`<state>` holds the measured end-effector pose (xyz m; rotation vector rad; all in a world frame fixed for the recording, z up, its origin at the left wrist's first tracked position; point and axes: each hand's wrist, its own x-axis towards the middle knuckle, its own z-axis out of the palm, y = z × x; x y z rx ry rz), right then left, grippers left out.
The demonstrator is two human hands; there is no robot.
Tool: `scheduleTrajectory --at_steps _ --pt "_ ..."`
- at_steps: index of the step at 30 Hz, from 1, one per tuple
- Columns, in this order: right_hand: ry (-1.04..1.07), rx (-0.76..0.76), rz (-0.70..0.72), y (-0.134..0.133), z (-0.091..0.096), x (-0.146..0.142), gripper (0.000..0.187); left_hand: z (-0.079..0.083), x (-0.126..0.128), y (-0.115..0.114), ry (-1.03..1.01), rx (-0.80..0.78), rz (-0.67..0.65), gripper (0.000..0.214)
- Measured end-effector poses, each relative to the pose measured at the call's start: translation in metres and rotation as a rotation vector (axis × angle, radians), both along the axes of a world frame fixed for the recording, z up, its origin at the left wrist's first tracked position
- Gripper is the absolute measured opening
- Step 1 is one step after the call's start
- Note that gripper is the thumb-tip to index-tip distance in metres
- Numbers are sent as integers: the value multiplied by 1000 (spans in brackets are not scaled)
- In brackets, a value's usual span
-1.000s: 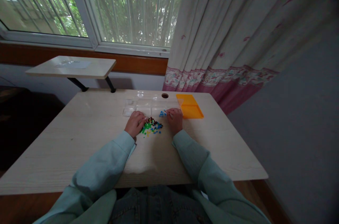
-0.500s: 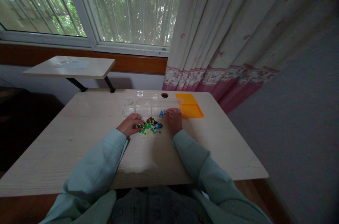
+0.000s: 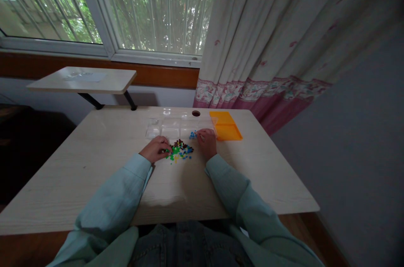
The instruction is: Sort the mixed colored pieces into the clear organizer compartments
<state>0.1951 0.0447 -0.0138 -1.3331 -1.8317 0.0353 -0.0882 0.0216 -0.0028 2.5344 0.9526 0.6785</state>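
A loose pile of tiny building pieces [image 3: 178, 150] in green, brown, blue and yellow lies on the table. My left hand [image 3: 155, 149] rests at the pile's left edge, thumb and fingers drawn together at the green pieces; whatever is between them is too small to name. Behind the pile sits a clear plastic box [image 3: 170, 123] with compartments. Small blue pieces [image 3: 192, 134] lie in its front row, towards the right. Over that compartment my right hand [image 3: 207, 142] is closed in a pinch at the blue pieces, and its fingertips hide what they hold, if anything.
To the right of the clear box lies an orange plastic tray or lid [image 3: 227, 126]. A round cable hole [image 3: 196, 113] opens near the table's back edge. At the back left a raised shelf [image 3: 85, 79] stands on black legs. A curtain [image 3: 252, 48] hangs behind the table's right side.
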Motion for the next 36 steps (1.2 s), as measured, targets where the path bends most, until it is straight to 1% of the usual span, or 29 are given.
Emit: scheduleTrajectory --at_steps 6,10,17,23,31,36 --pt "8 -9 10 1 -2 1 20 1 3 -1 -23 7 -33 18" --pt "6 -14 7 3 -4 2 21 2 4 -2 -29 12 -29 17" --pt "13 -17 11 0 1 0 21 -1 4 -1 6 -6 -28 20" --pt "20 -12 10 -2 3 -1 21 1 9 -4 16 -15 -28 22" --pt "7 -19 0 -1 1 -1 20 -2 15 -6 16 22 3 29" --pt "2 -23 10 -1 2 -1 19 0 18 -9 -38 31 30 28"
